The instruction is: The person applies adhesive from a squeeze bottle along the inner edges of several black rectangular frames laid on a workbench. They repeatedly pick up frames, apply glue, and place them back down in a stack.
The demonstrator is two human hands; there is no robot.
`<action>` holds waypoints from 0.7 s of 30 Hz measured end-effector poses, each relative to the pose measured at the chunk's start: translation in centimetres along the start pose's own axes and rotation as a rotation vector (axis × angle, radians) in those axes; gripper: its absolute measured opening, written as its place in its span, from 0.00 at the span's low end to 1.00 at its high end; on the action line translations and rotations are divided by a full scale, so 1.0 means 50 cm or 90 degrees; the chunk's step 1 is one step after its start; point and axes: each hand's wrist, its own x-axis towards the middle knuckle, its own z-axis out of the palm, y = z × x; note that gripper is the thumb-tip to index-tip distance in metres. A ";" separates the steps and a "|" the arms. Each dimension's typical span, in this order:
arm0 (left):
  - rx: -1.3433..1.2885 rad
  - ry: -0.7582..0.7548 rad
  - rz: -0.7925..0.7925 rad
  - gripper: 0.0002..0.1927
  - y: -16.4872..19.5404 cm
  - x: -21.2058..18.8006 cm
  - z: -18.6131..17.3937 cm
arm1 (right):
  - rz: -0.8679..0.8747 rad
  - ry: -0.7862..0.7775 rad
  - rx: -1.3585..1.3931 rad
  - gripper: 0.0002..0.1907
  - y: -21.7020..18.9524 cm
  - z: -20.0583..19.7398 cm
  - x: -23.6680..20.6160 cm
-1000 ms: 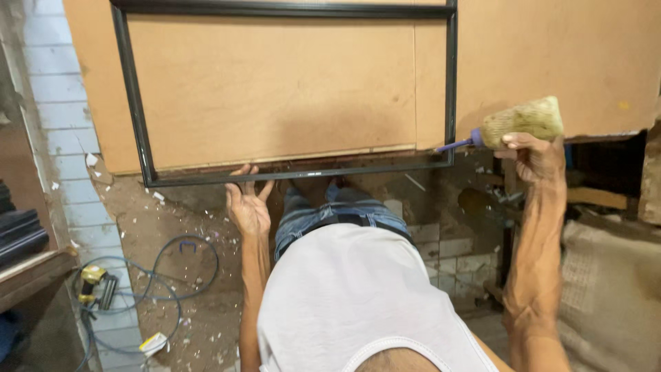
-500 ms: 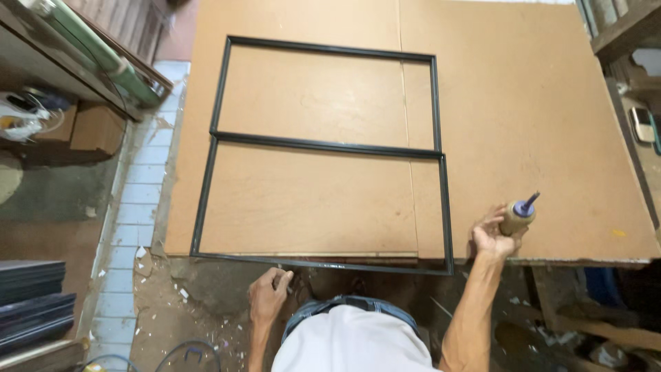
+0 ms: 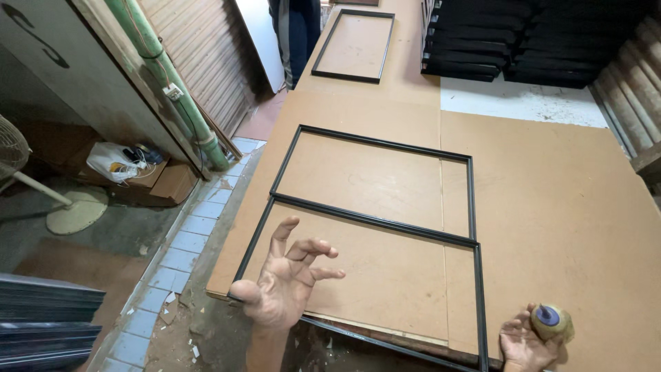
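A plain light-brown tone is shown by the board, without pattern. The metal frame laid on it is painted black, as is the smaller frame farther off. A yellowish-tan bottle with a blue-purple cap is held in the right hand. The floor tiles are coloured pale blue in a grid. A green pipe is seen against corrugated beige shutters. The stacked sheets are dark, nearly black.

A small fabrication workshop: black metal frames lie on brown fibreboard sheets spread across a rough floor. Stacks of dark panels, a rolling shutter and a green pipe line the walls.
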 end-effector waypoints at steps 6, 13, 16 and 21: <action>0.048 -0.197 0.146 0.69 0.107 -0.012 0.019 | 0.044 -0.041 -0.006 0.42 0.000 -0.020 0.013; 0.292 -0.194 0.161 0.66 0.081 0.041 -0.047 | 0.007 -0.053 -0.034 0.39 0.006 -0.023 0.000; 0.700 -0.163 0.051 0.62 -0.015 0.056 -0.116 | -0.006 -0.034 -0.085 0.39 0.012 -0.010 -0.004; 1.139 -0.404 -0.346 0.49 -0.219 -0.074 -0.202 | -0.010 -0.030 -0.124 0.37 0.021 0.008 -0.003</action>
